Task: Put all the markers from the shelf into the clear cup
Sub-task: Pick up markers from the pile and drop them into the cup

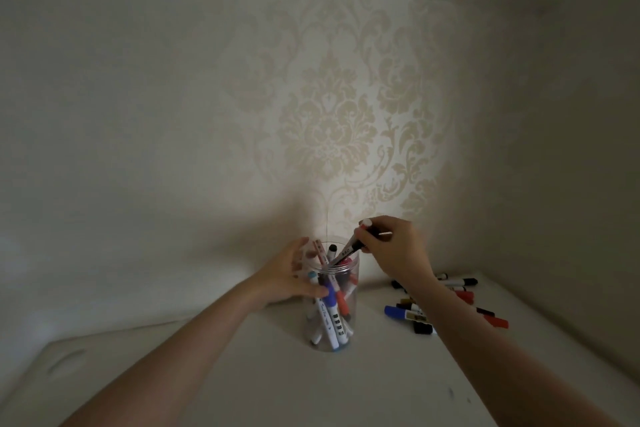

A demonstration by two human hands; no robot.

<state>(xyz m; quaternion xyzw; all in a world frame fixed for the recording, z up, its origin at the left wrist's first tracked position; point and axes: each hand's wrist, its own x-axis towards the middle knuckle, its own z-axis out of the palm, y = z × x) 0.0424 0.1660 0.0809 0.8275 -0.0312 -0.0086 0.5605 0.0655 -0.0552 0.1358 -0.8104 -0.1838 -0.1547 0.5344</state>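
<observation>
A clear cup (349, 326) stands on the white shelf (277, 381) near the wall, with several markers standing in it. My left hand (287, 277) grips the cup's left side, thumb in front. Above the rim, my right hand (394, 250) pinches a grey marker (348, 251) that slants down with its lower end inside the cup's mouth. A pile of loose markers (419, 314) in blue, black, red and yellow lies on the shelf to the right of the cup, partly hidden by my right forearm.
A patterned wall (332, 114) rises straight behind the cup, and a side wall closes the shelf on the right. The shelf's front left corner (55, 347) is rounded.
</observation>
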